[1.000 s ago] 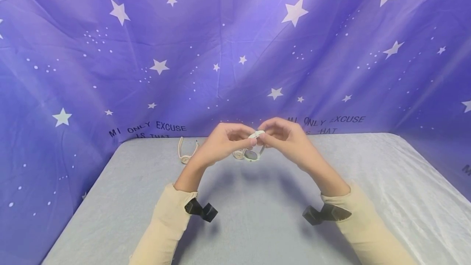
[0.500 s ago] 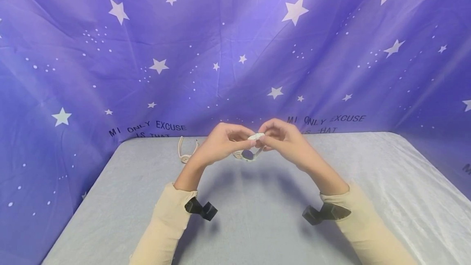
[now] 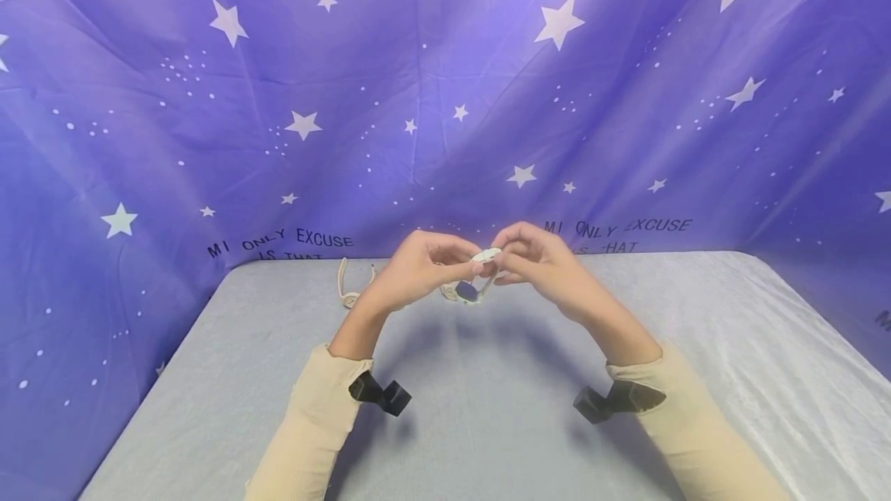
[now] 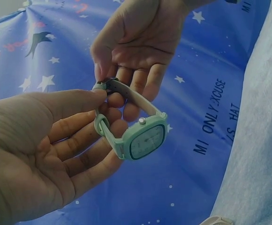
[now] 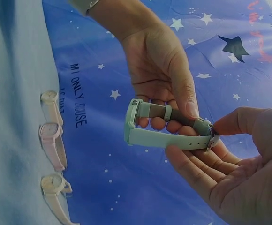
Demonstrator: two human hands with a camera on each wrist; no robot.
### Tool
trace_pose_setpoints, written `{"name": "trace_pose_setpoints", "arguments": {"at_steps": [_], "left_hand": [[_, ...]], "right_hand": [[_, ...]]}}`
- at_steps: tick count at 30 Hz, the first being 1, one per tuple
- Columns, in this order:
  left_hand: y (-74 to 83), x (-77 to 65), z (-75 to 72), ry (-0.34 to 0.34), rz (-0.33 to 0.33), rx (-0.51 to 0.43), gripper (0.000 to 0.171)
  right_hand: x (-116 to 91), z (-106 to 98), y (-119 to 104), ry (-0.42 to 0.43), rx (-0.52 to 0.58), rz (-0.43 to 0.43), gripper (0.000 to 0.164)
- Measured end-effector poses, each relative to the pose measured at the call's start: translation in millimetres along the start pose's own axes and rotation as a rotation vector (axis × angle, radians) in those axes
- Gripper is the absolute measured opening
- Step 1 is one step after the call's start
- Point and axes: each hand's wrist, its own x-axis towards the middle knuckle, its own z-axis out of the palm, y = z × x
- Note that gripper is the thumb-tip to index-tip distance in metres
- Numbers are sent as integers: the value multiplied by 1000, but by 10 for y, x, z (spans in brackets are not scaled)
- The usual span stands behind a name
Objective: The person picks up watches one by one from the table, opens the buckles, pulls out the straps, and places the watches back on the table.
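Observation:
A mint-green wristwatch with a rounded square face is held in the air between both hands, above the far part of the table. My left hand pinches its strap near the buckle end between thumb and fingers. From the other side, my right hand pinches the strap at the metal buckle. In the right wrist view the strap forms a loop, with its pointed holed part lying at the buckle. The watch case hangs below the fingertips. Whether the pin sits in a hole cannot be made out.
Behind the hands, a cream watch, a pink watch and another pale watch lie in a row on the grey-blue cloth table. A purple star-printed curtain hangs at the table's far edge.
Both hands stay nearly in place while the fingers shift slightly at the strap. The hanging watch case has swung a little to the left and tilted.

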Motion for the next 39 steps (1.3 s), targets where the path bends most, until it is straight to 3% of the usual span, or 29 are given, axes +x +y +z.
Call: {"name": "trace_pose_setpoints", "arguments": {"at_steps": [6, 18, 39], "left_hand": [[-29, 10, 5, -4, 15, 2, 18], [-17, 6, -4, 3, 41, 38, 16], [-12, 10, 2, 17, 3, 55, 18]], "right_hand": [[2, 13, 7, 8, -27, -6, 27], [4, 36, 0, 30, -27, -44, 23], [-5, 47, 6, 38, 13, -30, 22]]}}
